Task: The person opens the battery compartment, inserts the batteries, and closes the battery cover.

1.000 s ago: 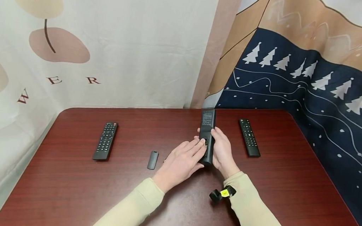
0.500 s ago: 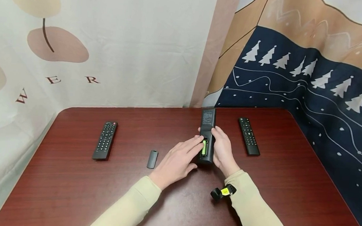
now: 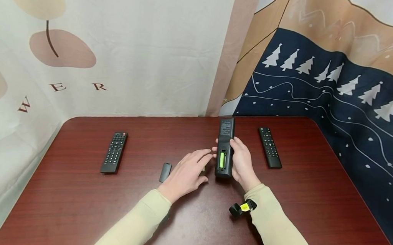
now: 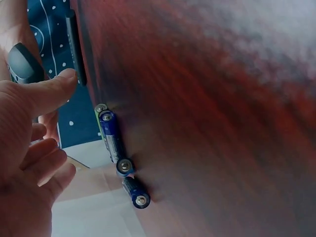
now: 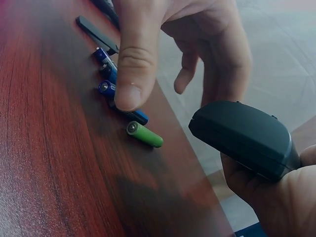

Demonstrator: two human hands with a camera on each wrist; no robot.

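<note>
A black remote control (image 3: 226, 130) stands face down in my right hand (image 3: 244, 164), whose fingers and thumb grip its sides. Its battery compartment is uncovered, with a green battery (image 3: 222, 160) lying in the left part. My left hand (image 3: 183, 173) hovers just left of the remote, fingers loosely extended, holding nothing. Beneath it on the table lie another green battery (image 5: 144, 136) and several blue batteries (image 4: 110, 136), mostly hidden by the hand in the head view. The remote's end (image 5: 242, 136) shows in the right wrist view.
A small dark battery cover (image 3: 165, 172) lies left of my left hand. One remote (image 3: 114, 153) rests buttons up at the table's left, another (image 3: 270, 148) at the right. Patterned curtains hang behind the reddish-brown table (image 3: 72, 205).
My left hand has drawn away from the remote to the left, its fingers leaving the compartment and exposing the green battery inside. The right hand keeps its grip with little movement.
</note>
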